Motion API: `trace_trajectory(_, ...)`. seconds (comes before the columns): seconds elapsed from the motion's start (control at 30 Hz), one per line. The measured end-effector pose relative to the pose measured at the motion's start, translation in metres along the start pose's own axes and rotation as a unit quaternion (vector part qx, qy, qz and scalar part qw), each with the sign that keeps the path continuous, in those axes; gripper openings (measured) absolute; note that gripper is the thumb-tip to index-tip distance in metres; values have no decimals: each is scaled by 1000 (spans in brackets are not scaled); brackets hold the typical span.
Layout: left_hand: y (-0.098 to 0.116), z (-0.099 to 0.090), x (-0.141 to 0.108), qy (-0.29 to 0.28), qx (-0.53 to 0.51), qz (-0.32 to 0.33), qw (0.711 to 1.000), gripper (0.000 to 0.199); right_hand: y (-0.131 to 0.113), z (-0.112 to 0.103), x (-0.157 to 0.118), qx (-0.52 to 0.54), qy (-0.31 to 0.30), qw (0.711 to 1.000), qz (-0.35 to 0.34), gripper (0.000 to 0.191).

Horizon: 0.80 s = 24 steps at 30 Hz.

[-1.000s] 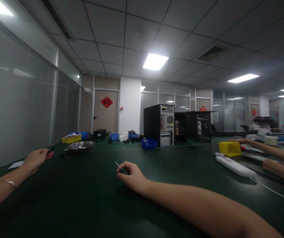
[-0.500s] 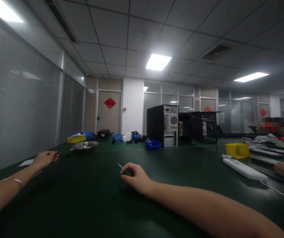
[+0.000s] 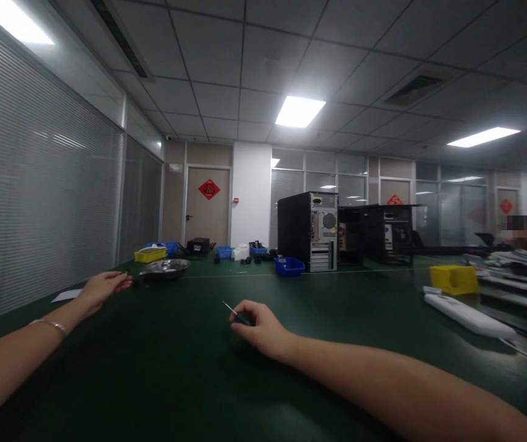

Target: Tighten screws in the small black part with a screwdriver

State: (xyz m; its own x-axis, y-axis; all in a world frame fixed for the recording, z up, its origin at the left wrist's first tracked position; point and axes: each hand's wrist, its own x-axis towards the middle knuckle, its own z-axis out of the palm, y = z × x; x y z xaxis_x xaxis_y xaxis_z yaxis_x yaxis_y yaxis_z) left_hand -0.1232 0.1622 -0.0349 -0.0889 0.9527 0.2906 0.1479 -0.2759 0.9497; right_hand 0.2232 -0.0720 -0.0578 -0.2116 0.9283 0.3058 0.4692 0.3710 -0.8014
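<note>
The right hand grips a screwdriver, likely light, stiff, best held by its handle; toward the bench's left edge, the left hand pinches a small dark item.

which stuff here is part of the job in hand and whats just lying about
Likely in the job:
screwdriver, in the right hand
small dark thing, in the left hand; unclear what
perhaps the metal dish

Seemingly lying about:
PC tower
blue bin by it
yellow box
power strip
paper
</note>
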Motion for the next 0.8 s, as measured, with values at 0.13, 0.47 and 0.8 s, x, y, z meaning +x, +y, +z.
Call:
trace_trajectory(0.13,8,2,-7,-54,-71,-42,995,29,2,0,0,7,-7,1000,-2,26)
trace_trajectory(0.47,7,7,-7,-87,-54,-35,994,14,-5,2,-1,-7,-9,1000,-11,26)
trace_trajectory(0.8,16,35,-19,-179,-100,-22,978,25,-5,0,-4,-1,-8,1000,-8,26)
